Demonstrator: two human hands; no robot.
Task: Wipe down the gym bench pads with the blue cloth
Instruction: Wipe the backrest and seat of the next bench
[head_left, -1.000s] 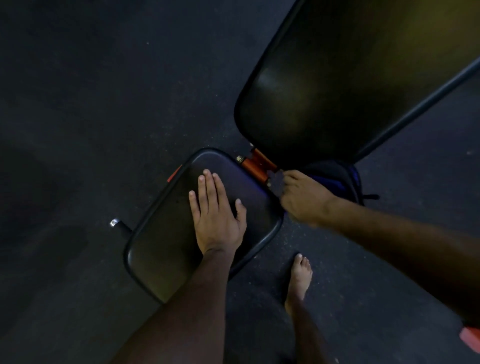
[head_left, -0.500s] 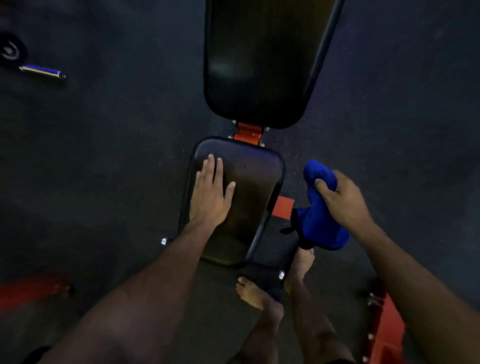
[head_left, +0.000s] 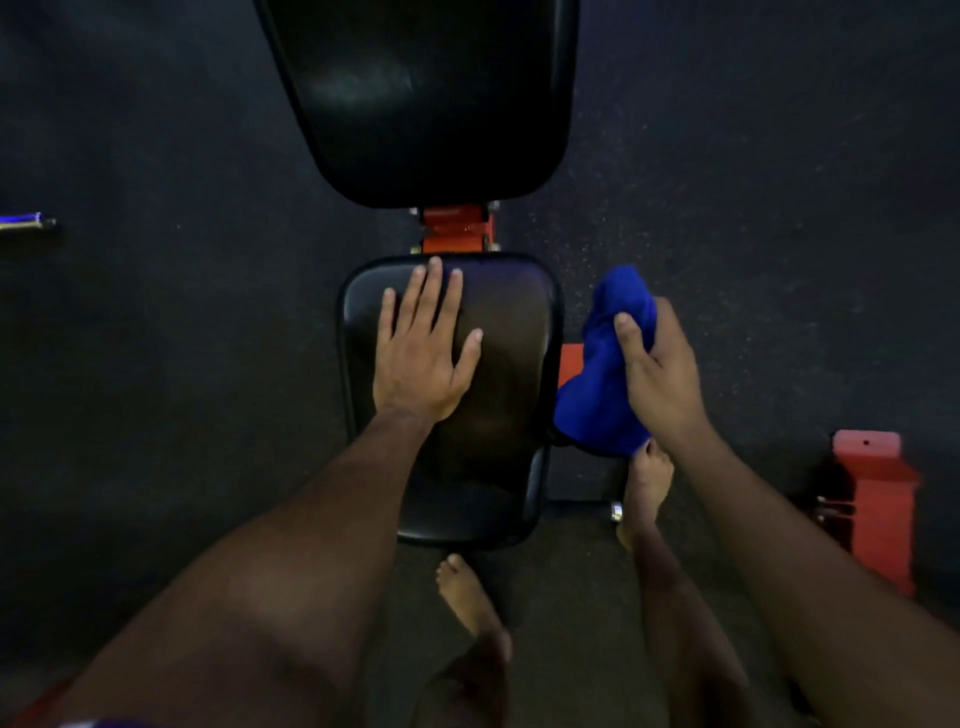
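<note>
Hands are split across the bench: the left hand (head_left: 422, 358) lies flat on the black seat pad (head_left: 511, 374), palm down, fingers straight and slightly spread, fingertips reaching almost to the pad's far edge. Over on the other side, the right hand (head_left: 657, 374) grips the blue cloth (head_left: 605, 384), fingers and thumb curled round its bunched folds, and holds it in the air just beside the seat pad's right edge, off the pad. One end of the cloth sticks up past the thumb, the rest hangs down toward the bare right foot (head_left: 644, 483) on the dark rubber floor (head_left: 182, 389). The bare left foot (head_left: 470, 597) stands just short of the seat pad's near end. Beyond the seat, the orange hinge bracket (head_left: 454, 228) joins it to the long black back pad (head_left: 431, 93), which runs out of the top of the view with a dull sheen on it. An orange metal frame piece (head_left: 878, 499) stands on the floor to the right, well apart from the bench. At the far left edge, a blue-and-metal bar end (head_left: 26, 222) pokes in, too cropped to name.
</note>
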